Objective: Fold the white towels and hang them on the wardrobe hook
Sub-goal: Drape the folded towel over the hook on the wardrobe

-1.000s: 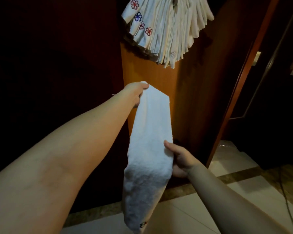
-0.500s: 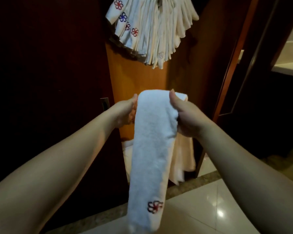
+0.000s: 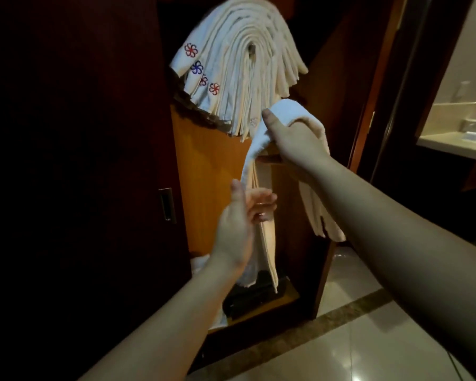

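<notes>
A: Hung towels (image 3: pixel 239 64) crowd the hook (image 3: pixel 252 50) (barely visible). Right hand (image 3: pixel 294 141)?
B: Gripping the folded towel (image 3: pixel 283 111) just below them. Left hand (image 3: pixel 239 224) loose, fingers relaxed against its hanging tail.

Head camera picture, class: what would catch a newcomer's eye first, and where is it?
First, the thick fan of folded white towels with red and blue flower emblems, draped over a hook at the top of the open wooden wardrobe. Just below it, the right hand lifts a folded white terry towel toward that stack, while the left hand, lower down, steadies its hanging end.
</notes>
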{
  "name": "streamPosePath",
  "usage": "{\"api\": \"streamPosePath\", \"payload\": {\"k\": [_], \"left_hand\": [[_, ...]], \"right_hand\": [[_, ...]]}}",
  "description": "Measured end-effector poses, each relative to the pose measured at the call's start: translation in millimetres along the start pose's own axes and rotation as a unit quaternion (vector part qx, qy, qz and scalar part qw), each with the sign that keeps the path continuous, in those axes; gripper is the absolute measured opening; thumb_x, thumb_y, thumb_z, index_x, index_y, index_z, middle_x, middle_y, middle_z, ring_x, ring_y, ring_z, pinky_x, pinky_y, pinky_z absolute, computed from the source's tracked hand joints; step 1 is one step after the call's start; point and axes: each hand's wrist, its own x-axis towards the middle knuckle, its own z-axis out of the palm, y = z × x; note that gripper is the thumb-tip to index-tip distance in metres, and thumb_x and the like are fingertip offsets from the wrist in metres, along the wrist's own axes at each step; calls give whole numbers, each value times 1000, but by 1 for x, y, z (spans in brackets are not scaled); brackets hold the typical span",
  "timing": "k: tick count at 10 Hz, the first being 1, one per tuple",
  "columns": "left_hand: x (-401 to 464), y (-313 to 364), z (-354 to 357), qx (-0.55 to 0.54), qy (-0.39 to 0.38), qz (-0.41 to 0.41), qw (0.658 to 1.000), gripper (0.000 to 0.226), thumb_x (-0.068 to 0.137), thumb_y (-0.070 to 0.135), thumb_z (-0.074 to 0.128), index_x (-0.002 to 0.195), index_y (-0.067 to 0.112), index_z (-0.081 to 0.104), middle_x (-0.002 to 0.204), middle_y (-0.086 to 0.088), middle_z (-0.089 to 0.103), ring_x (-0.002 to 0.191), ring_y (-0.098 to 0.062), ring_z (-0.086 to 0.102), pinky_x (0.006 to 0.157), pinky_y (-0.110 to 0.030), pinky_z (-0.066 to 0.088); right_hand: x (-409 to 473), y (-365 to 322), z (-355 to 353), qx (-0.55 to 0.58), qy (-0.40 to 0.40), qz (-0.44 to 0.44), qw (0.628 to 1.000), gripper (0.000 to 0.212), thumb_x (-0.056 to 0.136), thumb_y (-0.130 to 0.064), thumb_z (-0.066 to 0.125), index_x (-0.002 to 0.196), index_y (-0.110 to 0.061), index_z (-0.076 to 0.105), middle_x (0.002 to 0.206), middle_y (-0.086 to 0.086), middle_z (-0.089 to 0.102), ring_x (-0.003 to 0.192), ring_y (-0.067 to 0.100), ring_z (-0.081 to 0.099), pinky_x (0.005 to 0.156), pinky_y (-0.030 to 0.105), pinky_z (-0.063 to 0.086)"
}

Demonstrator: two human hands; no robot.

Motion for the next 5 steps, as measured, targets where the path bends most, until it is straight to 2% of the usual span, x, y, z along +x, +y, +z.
{"api": "streamPosePath", "payload": {"k": [1,2,3,4,5], "left_hand": [[19,-17,16,13,-49,-37,998,115,62,96,15,151,28,39,158,1,38,146,-16,33,121,-44,22],[42,-19,28,-13,-66,-77,995,140,40,110,19,157,33,21,165,6,21,152,-17,16,124,-51,11],[68,-13,35,-65,-32,-88,993,143,43,108,25,155,20,31,157,-6,40,146,-23,35,121,-46,27],[94,-24,27,-63,-65,-113,989,89,93,74,14,150,11,41,139,-19,57,136,-39,45,100,-19,45],[114,-35,4,-348,-248,-68,902,45,110,9,23,142,-23,28,134,-44,45,142,-25,42,105,-26,40]], "right_hand": [[12,-15,7,20,12,9,1000,56,97,-58,51,89,-6,69,91,8,71,90,22,70,84,45,60],[19,-30,9,87,38,24,995,53,100,-52,52,99,-1,66,87,5,67,79,15,68,57,23,56],[27,-36,7,123,44,24,991,47,100,-52,50,110,-6,54,93,1,60,77,10,61,45,16,49],[29,-42,6,146,78,38,985,72,90,-70,48,122,-5,56,105,4,61,97,20,63,71,31,60],[32,-32,-9,105,116,32,987,85,86,-74,43,131,-4,59,113,7,66,107,25,63,96,49,54]]}}
